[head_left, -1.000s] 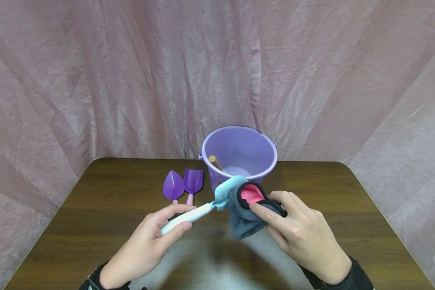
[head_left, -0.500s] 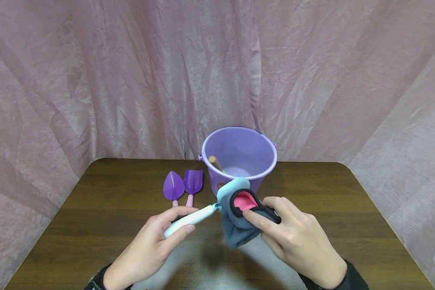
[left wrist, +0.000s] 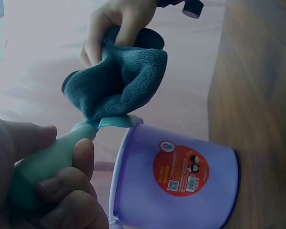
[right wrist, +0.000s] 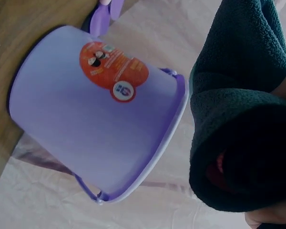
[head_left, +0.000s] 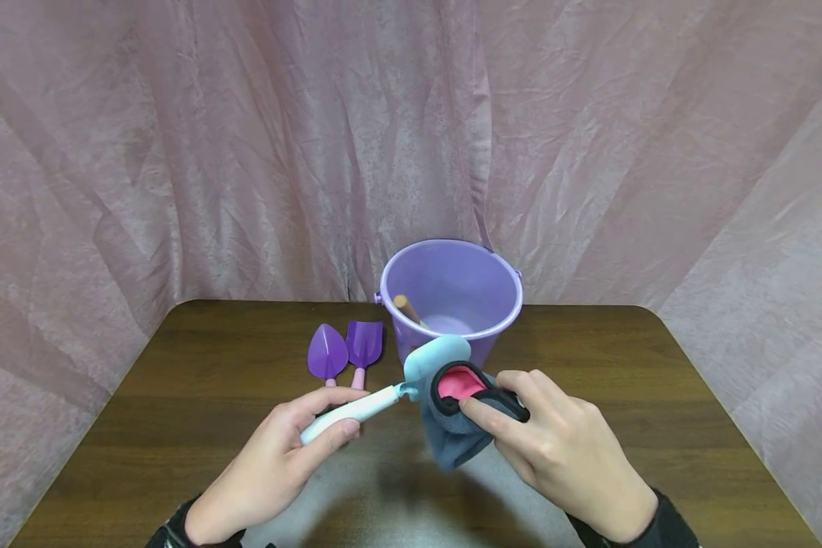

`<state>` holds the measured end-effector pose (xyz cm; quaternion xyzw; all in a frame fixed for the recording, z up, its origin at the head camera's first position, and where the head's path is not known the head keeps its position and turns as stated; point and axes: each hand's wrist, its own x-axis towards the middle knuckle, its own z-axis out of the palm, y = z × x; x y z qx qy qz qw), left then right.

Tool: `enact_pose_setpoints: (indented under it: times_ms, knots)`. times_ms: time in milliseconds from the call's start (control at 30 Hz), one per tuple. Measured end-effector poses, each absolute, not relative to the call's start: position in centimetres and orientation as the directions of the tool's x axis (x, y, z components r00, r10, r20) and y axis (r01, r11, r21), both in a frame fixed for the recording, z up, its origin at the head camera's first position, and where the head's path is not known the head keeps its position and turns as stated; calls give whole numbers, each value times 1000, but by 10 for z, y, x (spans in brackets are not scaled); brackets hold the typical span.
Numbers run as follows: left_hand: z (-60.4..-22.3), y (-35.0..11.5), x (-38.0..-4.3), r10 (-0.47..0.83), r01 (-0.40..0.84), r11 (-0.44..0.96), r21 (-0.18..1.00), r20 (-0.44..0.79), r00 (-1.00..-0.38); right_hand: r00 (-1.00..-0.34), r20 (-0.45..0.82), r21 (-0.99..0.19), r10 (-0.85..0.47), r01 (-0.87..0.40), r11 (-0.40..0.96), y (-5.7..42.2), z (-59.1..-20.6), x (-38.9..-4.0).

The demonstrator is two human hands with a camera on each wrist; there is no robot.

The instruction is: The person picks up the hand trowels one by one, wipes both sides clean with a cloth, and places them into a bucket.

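Observation:
My left hand (head_left: 267, 460) grips the pale handle of a light blue toy shovel (head_left: 438, 351), its blade pointing up and to the right. In my right hand (head_left: 571, 445) is a bunched grey-blue cloth (head_left: 450, 438) with black edging and a pink inner side. The cloth lies against the shovel's blade near the neck and covers part of it. In the left wrist view, the fuzzy cloth (left wrist: 128, 81) touches the shovel just above the handle (left wrist: 50, 160). The right wrist view shows the folded cloth (right wrist: 229, 119) close up, while the shovel's blade is mostly hidden there.
A purple bucket (head_left: 452, 281) stands behind the hands, with a wooden-tipped stick (head_left: 406, 306) leaning inside. Left of it lie a pointed purple shovel (head_left: 327, 352) and a square-ended purple shovel (head_left: 365, 342). A pink curtain (head_left: 411, 137) hangs behind the brown table (head_left: 657, 380).
The right hand and cloth have moved left and slightly down along the shovel's blade toward its neck. The left hand, still gripping the handle, has shifted only slightly.

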<state>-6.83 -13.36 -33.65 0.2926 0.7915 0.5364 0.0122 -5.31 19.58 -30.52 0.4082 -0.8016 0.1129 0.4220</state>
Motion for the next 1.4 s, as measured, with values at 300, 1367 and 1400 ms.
enact_pose_setpoints:
  times_ms: [300, 1367, 1400]
  knots:
    - [-332, -142, -71, 509, 418, 139, 898, 297, -808, -368, 767, 144, -526, -700, 700, 211, -308, -58]
    - [-328, -145, -73, 512, 399, 47, 916, 321, -797, -430, 757, 107, -492, -661, 743, 222, -311, -64]
    - [-328, -144, -73, 512, 397, 44, 917, 321, -797, -427, 757, 107, -494, -665, 739, 221, -312, -64]
